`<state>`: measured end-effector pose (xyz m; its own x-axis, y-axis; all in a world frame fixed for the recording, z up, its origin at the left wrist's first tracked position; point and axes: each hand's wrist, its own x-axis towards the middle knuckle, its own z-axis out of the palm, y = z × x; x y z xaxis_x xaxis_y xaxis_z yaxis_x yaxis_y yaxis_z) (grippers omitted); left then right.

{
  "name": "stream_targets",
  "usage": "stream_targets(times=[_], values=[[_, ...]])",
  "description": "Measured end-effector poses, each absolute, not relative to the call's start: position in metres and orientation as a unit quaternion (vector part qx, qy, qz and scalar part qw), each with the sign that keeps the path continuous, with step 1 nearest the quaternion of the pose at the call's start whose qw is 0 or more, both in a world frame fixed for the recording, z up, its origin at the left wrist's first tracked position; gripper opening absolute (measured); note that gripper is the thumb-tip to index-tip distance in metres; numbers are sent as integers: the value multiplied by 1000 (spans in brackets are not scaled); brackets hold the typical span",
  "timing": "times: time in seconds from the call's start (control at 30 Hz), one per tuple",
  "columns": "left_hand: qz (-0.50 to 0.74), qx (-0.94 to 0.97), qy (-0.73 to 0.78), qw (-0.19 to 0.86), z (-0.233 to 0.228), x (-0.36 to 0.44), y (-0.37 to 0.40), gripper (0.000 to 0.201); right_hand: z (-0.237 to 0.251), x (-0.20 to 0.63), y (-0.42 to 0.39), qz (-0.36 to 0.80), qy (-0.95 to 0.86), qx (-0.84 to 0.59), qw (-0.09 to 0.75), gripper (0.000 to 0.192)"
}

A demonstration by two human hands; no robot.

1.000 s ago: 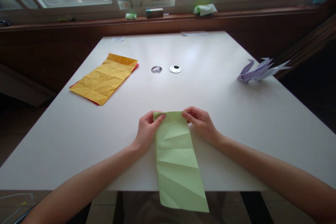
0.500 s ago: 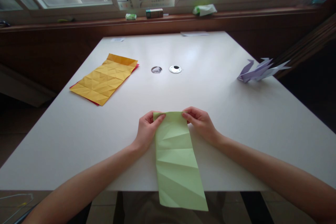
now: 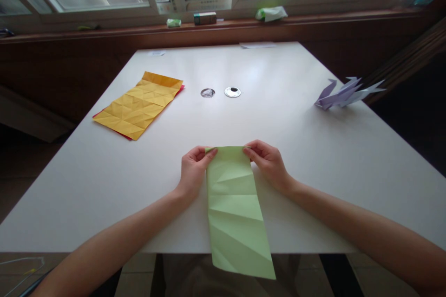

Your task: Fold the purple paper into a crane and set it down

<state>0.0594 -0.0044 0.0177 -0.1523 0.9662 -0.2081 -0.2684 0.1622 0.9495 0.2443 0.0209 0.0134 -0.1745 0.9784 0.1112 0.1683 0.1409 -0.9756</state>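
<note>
A light green sheet of paper, creased across in several places, hangs past the front edge of the white table. My left hand pinches its far left corner between thumb and fingers. At the far right corner, my right hand grips the paper in the same way, thumb on top. Along the far edge, between the two hands, the paper looks bent over in a narrow strip. Its lower end lies over my lap.
On the white table, a creased yellow paper lies over a red one at the left. Purple folded paper birds stand at the right edge. Two round table inserts sit mid-table. A small box rests on the windowsill.
Both hands have shifted very slightly away from me and a little apart, still holding the green paper by its far corners. Everything else looks the same.
</note>
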Motion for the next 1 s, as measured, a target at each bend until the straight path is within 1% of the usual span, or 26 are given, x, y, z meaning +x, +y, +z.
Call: stream_targets(times=[0.13,0.4,1.0], values=[[566,328,521,548,16,59,-3,23,13,243,21,457,-612,-468,445,23],[562,325,514,561,15,58,-1,23,14,244,20,446,-612,-472,452,21],[562,323,506,568,14,56,-1,24,11,245,22,460,-607,-457,460,17]])
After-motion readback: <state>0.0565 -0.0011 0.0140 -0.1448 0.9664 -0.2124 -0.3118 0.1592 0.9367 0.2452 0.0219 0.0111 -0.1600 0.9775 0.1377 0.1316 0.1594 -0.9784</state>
